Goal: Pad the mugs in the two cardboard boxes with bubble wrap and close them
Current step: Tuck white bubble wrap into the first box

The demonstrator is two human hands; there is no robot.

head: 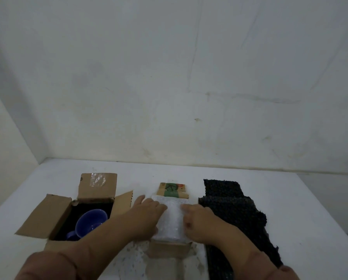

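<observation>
The clear bubble wrap (172, 219), its long axis running away from the person, is pressed onto the middle box (169, 249) between the flat left hand (148, 215) and the right hand (197, 221), whose grip cannot be told, while the open box (33, 223) with the blue mug (91, 221) is found nearer the left hand.

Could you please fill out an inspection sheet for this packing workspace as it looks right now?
Surface: white table, scuffed near the front edge.
Job's things: large open box at left, dark inside, with a blue mug lying in it; small box in the middle, topped with clear bubble wrap; black bubbled sheet lying at right.
Clutter: nothing seen.
Grips: left hand presses flat on the clear wrap; right hand touches its right edge, hold unclear.
Cables: nothing seen.
Surroundings: stained pale wall behind the table.
</observation>
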